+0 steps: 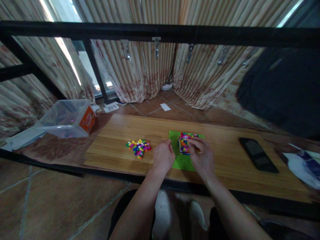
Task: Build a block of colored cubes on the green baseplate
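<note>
A green baseplate (183, 161) lies on a low wooden table (115, 153). On it stands a small block built of many-coloured bricks (184, 141). My right hand (202, 156) rests on the near right side of that block, fingers curled and pinched at its top. My left hand (163, 156) sits at the baseplate's left edge, loosely closed; what it holds, if anything, is hidden. A loose pile of small coloured bricks (139, 147) lies to the left of my left hand.
A black phone (258, 154) lies on the table's right part, with a blue-white bag (301, 163) beyond it. A clear plastic box (65, 118) with an orange label stands off the table's left end. A black metal frame (160, 33) crosses overhead before curtains.
</note>
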{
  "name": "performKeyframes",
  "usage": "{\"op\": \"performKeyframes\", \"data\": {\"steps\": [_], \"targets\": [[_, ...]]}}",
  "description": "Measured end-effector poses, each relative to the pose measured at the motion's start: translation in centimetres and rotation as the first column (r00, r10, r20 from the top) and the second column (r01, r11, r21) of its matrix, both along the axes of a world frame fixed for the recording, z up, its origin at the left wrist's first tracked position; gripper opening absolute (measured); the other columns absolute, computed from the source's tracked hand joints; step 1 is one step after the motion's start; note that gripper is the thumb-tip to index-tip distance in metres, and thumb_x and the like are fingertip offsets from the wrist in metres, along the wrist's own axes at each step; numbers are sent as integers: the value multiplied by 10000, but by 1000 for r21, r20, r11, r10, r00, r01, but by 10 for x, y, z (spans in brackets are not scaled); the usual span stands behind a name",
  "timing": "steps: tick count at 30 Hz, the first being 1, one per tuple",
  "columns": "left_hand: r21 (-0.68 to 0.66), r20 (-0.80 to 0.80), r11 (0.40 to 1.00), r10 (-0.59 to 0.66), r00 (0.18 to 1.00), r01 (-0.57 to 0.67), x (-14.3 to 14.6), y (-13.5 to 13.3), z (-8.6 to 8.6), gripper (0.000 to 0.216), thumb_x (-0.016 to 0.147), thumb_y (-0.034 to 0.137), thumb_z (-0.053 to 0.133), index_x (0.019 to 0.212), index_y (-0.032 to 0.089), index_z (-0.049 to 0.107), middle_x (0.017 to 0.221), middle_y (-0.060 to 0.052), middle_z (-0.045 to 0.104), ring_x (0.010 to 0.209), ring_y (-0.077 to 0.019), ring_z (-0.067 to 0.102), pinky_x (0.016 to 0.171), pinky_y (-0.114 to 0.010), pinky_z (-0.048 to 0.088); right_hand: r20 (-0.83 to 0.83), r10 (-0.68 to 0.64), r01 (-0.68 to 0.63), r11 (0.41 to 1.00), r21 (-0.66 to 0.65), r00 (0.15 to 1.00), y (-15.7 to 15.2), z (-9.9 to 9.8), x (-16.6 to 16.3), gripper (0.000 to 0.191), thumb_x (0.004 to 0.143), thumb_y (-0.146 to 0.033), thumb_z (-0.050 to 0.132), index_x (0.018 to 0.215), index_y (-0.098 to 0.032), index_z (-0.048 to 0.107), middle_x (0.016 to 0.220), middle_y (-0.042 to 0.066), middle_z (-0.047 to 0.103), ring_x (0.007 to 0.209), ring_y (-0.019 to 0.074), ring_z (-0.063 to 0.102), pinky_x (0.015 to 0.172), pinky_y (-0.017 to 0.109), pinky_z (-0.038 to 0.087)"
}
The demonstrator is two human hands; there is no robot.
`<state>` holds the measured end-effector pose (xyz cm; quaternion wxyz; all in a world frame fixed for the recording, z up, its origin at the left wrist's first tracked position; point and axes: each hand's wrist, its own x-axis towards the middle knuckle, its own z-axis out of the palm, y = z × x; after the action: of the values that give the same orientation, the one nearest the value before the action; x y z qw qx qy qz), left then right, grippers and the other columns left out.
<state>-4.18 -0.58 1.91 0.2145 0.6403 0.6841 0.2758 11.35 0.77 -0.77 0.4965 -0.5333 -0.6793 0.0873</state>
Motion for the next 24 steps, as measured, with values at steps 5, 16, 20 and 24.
{"op": "performKeyframes", "data": {"steps": [5, 16, 20, 24], "targets": [[5, -151, 986, 164, 975, -165, -37, 6, 2, 384, 850, 111, 482, 1179, 140, 678, 1097, -120, 724, 1019, -238, 674, 918, -329, 496, -86, 25, -24, 1000, 16, 996, 0, 4, -6, 178, 878, -252, 570, 918, -238, 743, 1015, 78, 708, 1011, 247, 642, 930, 494, 503], [-20, -366, 963, 244, 898, -269, -78, 12, -8, 288, 855, 174, 522, 1045, 193, 738, 1051, -126, 704, 1014, -240, 657, 882, -328, 497, -74, 95, -93, 995, 22, 993, -4, 11, -16, 181, 881, -240, 558, 899, -233, 738, 1016, 67, 712, 974, 222, 668, 925, 458, 515], [-16, -383, 967, 228, 895, -253, -78, 14, -12, 238, 856, 195, 527, 939, 195, 750, 1013, -126, 696, 981, -251, 653, 860, -349, 495, -75, 113, -111, 994, 23, 991, -5, 13, -17, 189, 888, -235, 545, 902, -241, 734, 1002, 68, 713, 969, 224, 669, 912, 452, 519], [-13, -370, 969, 226, 901, -248, -77, 15, -11, 229, 858, 195, 525, 913, 186, 747, 1009, -135, 685, 974, -256, 644, 853, -359, 490, -73, 120, -119, 993, 16, 990, -6, 13, -17, 195, 885, -231, 540, 904, -247, 733, 1006, 67, 717, 974, 228, 669, 907, 452, 522]]}}
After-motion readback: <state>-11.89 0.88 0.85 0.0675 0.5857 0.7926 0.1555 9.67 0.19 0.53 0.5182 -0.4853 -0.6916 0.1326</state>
